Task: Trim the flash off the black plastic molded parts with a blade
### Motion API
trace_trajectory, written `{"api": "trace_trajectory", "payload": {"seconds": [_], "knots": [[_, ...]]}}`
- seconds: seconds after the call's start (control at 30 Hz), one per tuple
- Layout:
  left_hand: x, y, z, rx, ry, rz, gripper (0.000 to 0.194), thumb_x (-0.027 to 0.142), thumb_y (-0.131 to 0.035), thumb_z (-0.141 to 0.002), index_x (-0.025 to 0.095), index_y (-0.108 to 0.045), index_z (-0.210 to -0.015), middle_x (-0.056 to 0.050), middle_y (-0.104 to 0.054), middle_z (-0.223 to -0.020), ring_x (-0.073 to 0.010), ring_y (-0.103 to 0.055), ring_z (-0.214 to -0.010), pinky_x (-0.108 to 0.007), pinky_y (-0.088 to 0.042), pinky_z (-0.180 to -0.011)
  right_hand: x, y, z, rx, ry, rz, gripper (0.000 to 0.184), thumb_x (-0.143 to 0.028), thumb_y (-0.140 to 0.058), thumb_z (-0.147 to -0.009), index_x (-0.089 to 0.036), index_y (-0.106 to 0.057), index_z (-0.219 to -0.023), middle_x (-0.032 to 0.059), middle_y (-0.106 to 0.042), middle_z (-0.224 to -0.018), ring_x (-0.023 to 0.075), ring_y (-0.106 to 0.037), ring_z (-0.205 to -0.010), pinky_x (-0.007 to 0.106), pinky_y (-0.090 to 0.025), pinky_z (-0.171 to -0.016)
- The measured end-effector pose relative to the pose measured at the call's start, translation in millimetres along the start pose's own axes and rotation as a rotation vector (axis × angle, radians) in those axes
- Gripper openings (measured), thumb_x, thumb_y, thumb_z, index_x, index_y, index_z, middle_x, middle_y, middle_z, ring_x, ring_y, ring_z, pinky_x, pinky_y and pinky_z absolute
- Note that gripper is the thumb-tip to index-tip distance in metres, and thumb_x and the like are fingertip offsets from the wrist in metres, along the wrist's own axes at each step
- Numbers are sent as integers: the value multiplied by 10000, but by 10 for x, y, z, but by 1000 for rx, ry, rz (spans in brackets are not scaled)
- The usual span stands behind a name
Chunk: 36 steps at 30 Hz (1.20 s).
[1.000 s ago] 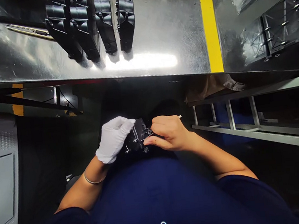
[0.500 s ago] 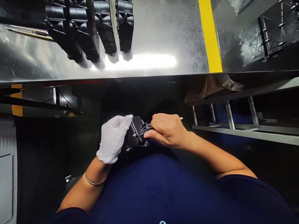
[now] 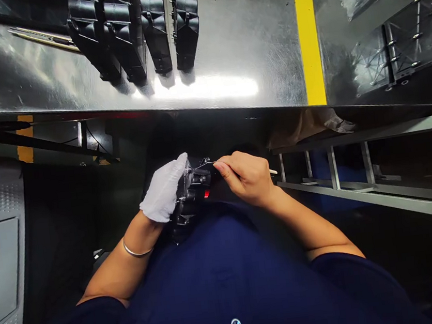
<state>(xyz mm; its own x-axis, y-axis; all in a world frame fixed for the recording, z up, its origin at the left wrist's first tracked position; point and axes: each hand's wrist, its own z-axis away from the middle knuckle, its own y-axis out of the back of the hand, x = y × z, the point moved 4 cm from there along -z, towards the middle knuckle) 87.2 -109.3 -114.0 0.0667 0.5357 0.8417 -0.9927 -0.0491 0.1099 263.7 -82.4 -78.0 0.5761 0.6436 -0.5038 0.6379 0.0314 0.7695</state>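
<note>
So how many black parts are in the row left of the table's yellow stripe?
4, side by side on the table: leftmost part, second part, third part, and fourth part, nearest the stripe. The picture's top edge cuts them off; more may be hidden.

A factory workshop, shown by the metal bench, matching black moulded parts and yellow marking stripe.

Single head-worn camera observes at close range from the wearer's side of the counter, facing forward and down.
</note>
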Motion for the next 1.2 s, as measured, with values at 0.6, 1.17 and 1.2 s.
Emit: {"api": "trace_trajectory", "payload": {"seconds": [0.6, 1.17, 1.2], "knots": [[188, 66, 164, 185, -152, -114, 335, 400, -536, -892, 195, -608, -637, -58, -605, -649, -159, -526, -592, -249, -455, -500, -35, 98, -15, -157, -87, -380, 293, -268, -531, -964, -154, -694, -749, 22, -678, -646, 95, -591, -559, 213, -433, -551], [177, 47, 209, 251, -158, -8, 303, 372, -600, -846, 192, -566, -605, 18, -517, -583, -116, -434, -549, -238, -421, -512, -155, 141, -2, -140, 103, -277, 523, -622, -546, -892, -152, -599, -669, -11, -495, -552, 92, -416, -511, 247, -310, -503], [167, 42, 211, 253, -160, -1, 287, 363, -606, -842, 191, -574, -614, 19, -522, -585, -116, -437, -551, -239, -424, -519, -179, 127, -4, -134, 135, -211, 544, -634, -552, -882, -161, -557, -614, -18, -466, -536, 90, -396, -505, 252, -281, -496]]}}
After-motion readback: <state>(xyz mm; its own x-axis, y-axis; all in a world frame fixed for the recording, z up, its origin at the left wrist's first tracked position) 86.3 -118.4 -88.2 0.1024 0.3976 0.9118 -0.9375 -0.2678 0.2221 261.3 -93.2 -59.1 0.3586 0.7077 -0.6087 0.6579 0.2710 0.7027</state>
